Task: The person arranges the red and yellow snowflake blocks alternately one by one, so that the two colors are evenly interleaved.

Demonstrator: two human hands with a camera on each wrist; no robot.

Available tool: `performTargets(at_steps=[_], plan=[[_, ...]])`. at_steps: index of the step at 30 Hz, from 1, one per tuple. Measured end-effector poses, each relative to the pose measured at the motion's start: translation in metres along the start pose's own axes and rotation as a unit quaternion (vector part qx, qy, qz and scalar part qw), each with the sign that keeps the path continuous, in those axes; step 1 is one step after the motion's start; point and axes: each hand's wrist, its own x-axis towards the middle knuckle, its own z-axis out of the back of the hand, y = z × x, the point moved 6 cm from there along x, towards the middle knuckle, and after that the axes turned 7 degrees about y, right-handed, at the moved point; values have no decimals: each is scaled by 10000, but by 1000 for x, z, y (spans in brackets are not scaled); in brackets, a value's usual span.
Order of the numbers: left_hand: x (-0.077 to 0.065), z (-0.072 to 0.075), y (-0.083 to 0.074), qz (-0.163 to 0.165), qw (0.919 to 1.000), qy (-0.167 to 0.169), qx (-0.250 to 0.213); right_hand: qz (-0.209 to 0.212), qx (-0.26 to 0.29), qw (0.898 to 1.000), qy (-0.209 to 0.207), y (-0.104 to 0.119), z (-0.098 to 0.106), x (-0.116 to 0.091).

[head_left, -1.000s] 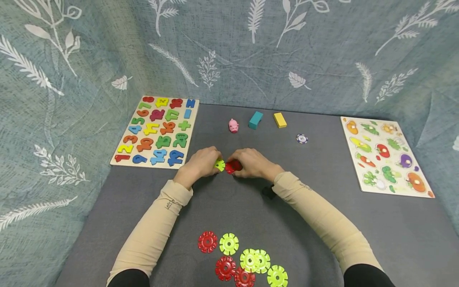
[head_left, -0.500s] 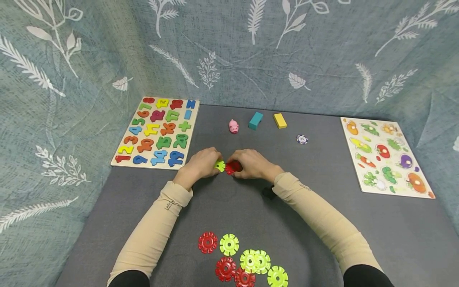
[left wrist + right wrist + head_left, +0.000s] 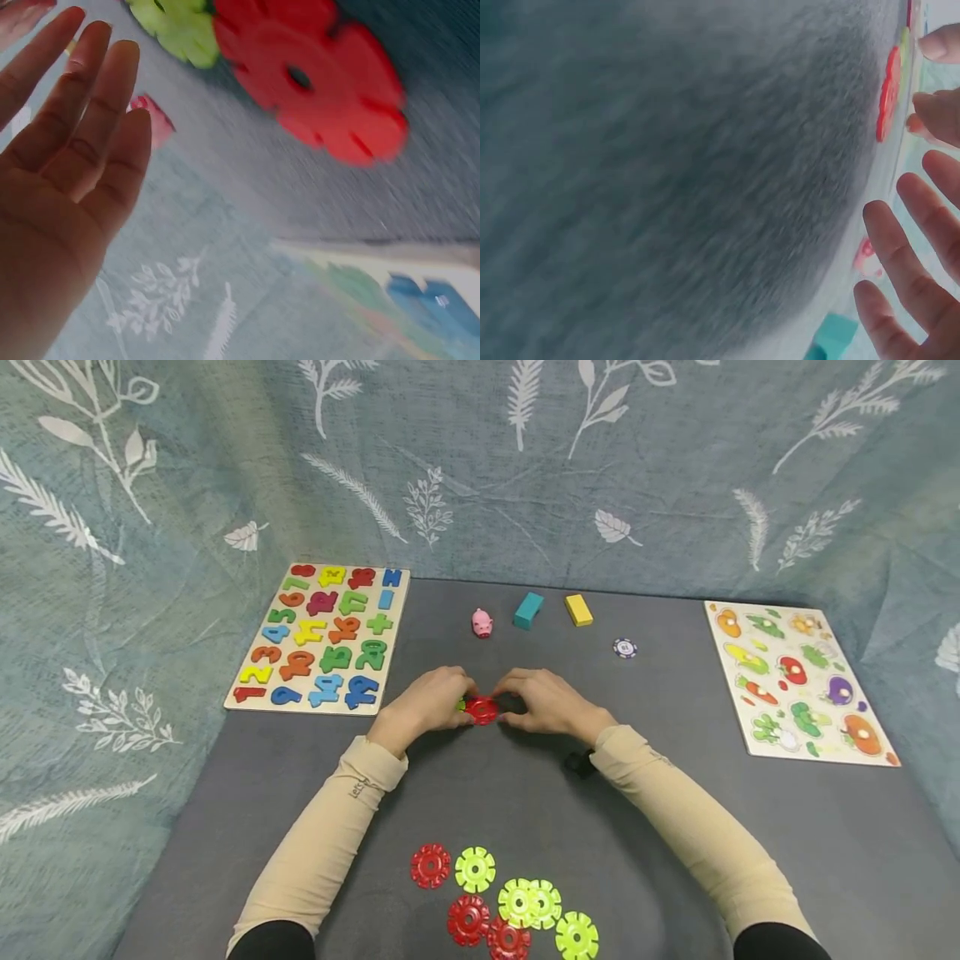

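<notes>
In the head view, a red flower-shaped disc [image 3: 482,711] lies between the two hands and overlaps a light-green disc [image 3: 461,704], mostly hidden by my left hand [image 3: 435,697]. The left wrist view has a large red disc [image 3: 322,82] against the green disc [image 3: 180,34], beside straight, loose fingers [image 3: 112,97]; the thumb is out of frame. My right hand [image 3: 547,703] stands just right of the red disc, a gap between thumb and fingers. Its spread fingers [image 3: 907,262] hold nothing in the right wrist view, where the red disc [image 3: 889,94] appears edge-on.
Several loose discs, red [image 3: 431,866] and light green [image 3: 475,869], lie near the front. A number puzzle [image 3: 318,639] is left, a vegetable puzzle [image 3: 802,685] right. Behind the hands sit a toy pig [image 3: 482,623], teal block [image 3: 528,610], yellow block [image 3: 579,610] and poker chip [image 3: 625,648].
My right hand has loosened from the red disc and shifted slightly right, uncovering more of it. My left hand has moved a little right, covering more of the green disc. The head view shifted slightly.
</notes>
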Motion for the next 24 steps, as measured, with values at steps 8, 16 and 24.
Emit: performTargets(at_steps=[8, 16, 24], plan=[[13, -8, -19, -379, 9992, 67, 143, -134, 27, 9997, -178, -11, 6, -25], [15, -7, -22, -360, 9991, 29, 243, 145, -127, 9996, -203, -5, 6, -49], [15, -8, -27, -311, 9989, -58, 347, 812, -314, 9959, 228, 28, -10, -96]])
